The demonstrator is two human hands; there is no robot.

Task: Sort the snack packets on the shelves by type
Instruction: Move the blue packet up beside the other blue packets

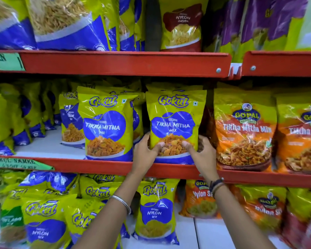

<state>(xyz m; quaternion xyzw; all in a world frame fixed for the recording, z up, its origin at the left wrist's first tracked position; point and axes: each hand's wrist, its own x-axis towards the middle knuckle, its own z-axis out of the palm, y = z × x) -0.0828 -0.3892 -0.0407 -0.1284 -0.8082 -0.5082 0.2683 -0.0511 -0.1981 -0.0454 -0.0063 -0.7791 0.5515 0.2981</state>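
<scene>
I'm holding a Gokul Tikha Mitha Mix packet [172, 126] upright at the front edge of the middle shelf [104, 165]. My left hand [145, 151] and right hand [201, 153] are both gripping its lower corners, thumbs across the front. Its twin packet [106, 126] is standing just beside it on the left, orange Gopal packets [242, 130] on the right. This row is looking grouped already. The bottom shelf's Nylon Sev packets [155, 212] are leaning and jumbled, probably needing sorting next.
</scene>
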